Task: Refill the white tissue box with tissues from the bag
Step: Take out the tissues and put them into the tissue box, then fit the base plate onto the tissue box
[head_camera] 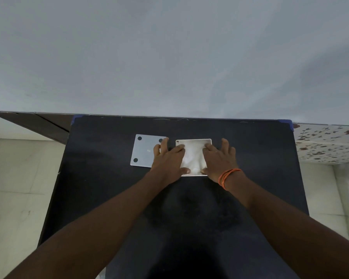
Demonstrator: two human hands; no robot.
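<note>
Pressing down into the open white tissue box, both hands work the white tissues that already fill its inside. The box sits on the far middle of the black table, its opening facing up. The left hand lies over the box's left edge, fingers spread wide and flat, thumb touching the near rim. The right hand, with an orange thread band at the wrist, mirrors it on the right side, fingers likewise splayed and gripping nothing. Just beside the box to the left rests its white base panel, with dark round feet at the corners, partly under the left hand's fingertips. The bag is not in view.

Judging from this, the stack is being flattened before closing. Uneven pressure could bunch the tissues at one side, so the panel would not seat flush. Pushing hard on the rim might also slide the light box across the smooth table.
</note>
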